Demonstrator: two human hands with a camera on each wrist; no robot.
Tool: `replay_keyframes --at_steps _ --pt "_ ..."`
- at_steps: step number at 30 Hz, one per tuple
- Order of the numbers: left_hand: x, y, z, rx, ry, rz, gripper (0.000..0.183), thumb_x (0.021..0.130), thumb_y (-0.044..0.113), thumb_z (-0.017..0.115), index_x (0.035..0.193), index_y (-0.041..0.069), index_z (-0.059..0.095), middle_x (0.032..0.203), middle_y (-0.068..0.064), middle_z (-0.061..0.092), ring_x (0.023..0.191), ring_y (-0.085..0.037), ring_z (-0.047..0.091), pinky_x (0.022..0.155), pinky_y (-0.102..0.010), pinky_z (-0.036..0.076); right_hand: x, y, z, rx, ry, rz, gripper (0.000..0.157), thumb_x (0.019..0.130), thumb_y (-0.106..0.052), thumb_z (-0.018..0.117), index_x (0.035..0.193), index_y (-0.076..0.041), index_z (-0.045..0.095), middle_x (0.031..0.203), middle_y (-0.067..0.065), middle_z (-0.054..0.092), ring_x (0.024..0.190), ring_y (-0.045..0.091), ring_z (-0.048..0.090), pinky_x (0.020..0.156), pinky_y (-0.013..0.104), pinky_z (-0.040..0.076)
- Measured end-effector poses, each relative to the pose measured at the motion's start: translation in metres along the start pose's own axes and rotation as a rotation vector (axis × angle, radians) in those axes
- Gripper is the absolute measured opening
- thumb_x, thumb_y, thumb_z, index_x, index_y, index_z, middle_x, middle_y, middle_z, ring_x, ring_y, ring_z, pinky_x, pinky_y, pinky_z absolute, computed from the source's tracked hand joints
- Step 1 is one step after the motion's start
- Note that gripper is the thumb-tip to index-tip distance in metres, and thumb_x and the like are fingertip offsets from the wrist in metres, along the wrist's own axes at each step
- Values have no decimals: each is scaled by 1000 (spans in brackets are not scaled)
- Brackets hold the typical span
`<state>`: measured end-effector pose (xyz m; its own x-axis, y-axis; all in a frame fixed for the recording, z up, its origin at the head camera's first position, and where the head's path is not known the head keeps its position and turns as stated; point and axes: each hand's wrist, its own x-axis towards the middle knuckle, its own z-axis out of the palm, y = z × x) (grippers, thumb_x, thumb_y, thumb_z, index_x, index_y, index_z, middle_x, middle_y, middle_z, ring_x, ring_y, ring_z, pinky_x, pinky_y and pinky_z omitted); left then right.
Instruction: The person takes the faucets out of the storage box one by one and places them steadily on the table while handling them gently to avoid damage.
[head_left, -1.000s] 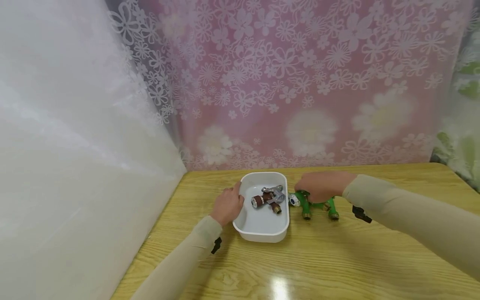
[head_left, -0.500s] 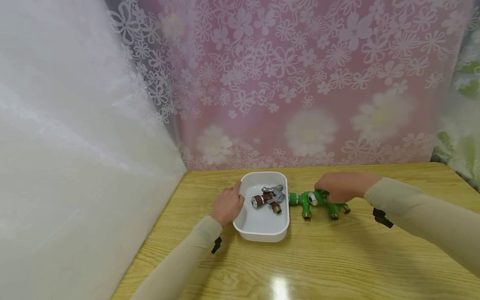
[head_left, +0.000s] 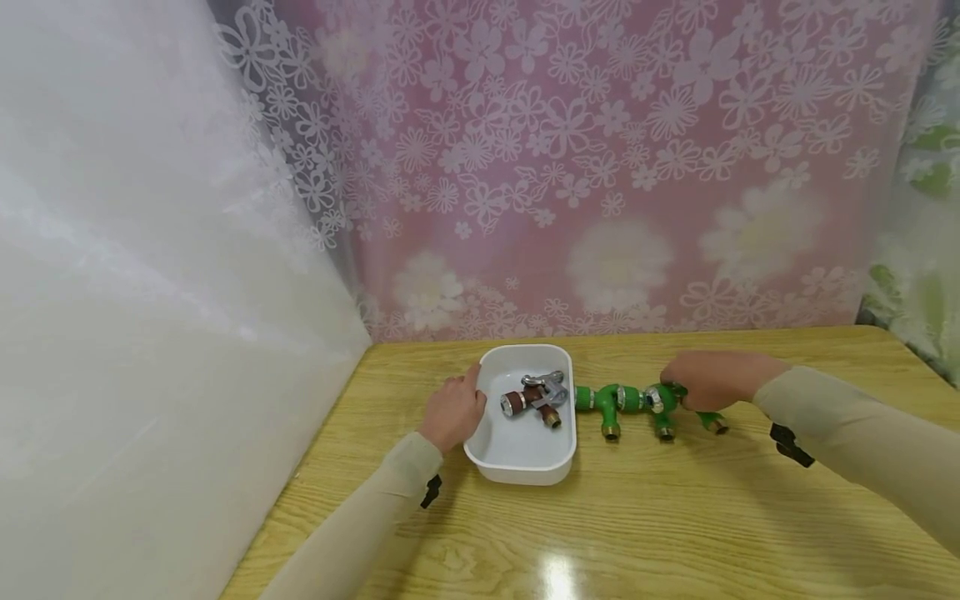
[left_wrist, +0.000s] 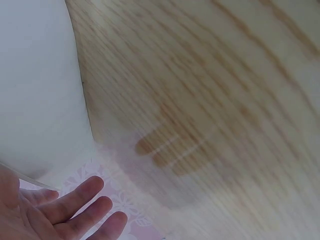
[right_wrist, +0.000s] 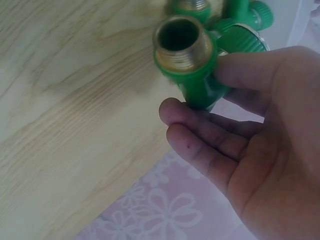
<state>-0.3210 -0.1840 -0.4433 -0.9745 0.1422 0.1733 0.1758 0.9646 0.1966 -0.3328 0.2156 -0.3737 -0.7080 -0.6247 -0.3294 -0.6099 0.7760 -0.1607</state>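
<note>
My left hand point(head_left: 452, 411) holds the left rim of a white plastic tub point(head_left: 521, 476); in the left wrist view its fingers point(left_wrist: 82, 205) reach past the outer wall, loosely extended. Inside the tub lies a brown pipe fitting point(head_left: 516, 402) with a brass threaded end, beside a grey-and-chrome piece point(head_left: 553, 388). To the right of the tub, my right hand point(head_left: 705, 379) pinches a green branched pipe fitting point(right_wrist: 200, 90) between thumb and fingers. Its brass threaded outlet faces the right wrist camera. Similar green fittings point(head_left: 609, 410) line up between that hand and the tub.
The wood-grain table point(head_left: 637, 517) runs toward me and to the right. A pink floral curtain point(head_left: 600, 167) hangs behind its back edge, and a white sheet point(head_left: 150, 333) slopes along the left side.
My right hand has moved to the right with a green fitting, uncovering more of the green row beside the tub. The left hand and the tub stay nearly where they were.
</note>
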Motion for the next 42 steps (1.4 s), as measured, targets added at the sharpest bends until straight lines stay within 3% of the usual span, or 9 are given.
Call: replay_keyframes --at_steps 2,6,12,21,28,31,38,42 --pt "0 -1 1 4 3 1 51 105 26 45 154 12 40 128 -16 67 109 -32 65 81 -48 56 -1 4 2 -10 7 7 36 90 -2 65 125 3 64 121 16 67 108 35 65 83 49 55" --pt "0 -1 2 13 3 2 51 105 25 45 154 12 39 127 -16 67 108 -32 65 81 -48 56 -3 11 6 -17 13 22 32 89 -1 64 120 2 66 115 15 67 102 34 65 76 46 53" --pt "0 -2 2 5 3 5 51 105 25 45 153 12 39 126 -16 68 108 -32 65 82 -49 56 -4 23 16 -20 30 40 37 88 0 64 124 4 65 122 20 66 110 41 64 85 52 54" --pt "1 -3 2 9 -3 5 51 105 25 45 154 12 39 125 -16 68 108 -32 65 82 -48 56 -1 38 27 -23 40 58 33 88 0 64 121 2 67 116 16 68 103 35 65 76 43 53" --pt "0 -2 2 -1 -21 -4 52 105 26 44 155 13 38 128 -16 67 110 -32 65 83 -48 56 -3 40 30 6 51 45 25 88 0 63 112 -3 69 103 6 68 85 16 60 67 34 42" --pt "0 -2 2 -3 -21 -3 52 105 26 44 155 13 37 128 -16 67 109 -31 65 82 -48 56 -4 39 32 30 60 44 25 88 1 63 112 -2 69 103 5 69 83 15 59 67 34 42" --pt "1 -2 1 -9 -19 2 53 105 26 43 156 13 36 129 -16 67 110 -32 64 82 -48 55 -1 41 35 13 81 39 33 89 -2 66 121 5 66 114 18 69 101 36 67 78 47 55" --pt "2 -2 2 -8 -19 -3 53 106 26 42 156 13 36 130 -16 66 111 -32 64 84 -48 55 0 39 34 11 78 43 31 89 -3 66 119 3 67 112 16 70 99 33 68 77 45 55"
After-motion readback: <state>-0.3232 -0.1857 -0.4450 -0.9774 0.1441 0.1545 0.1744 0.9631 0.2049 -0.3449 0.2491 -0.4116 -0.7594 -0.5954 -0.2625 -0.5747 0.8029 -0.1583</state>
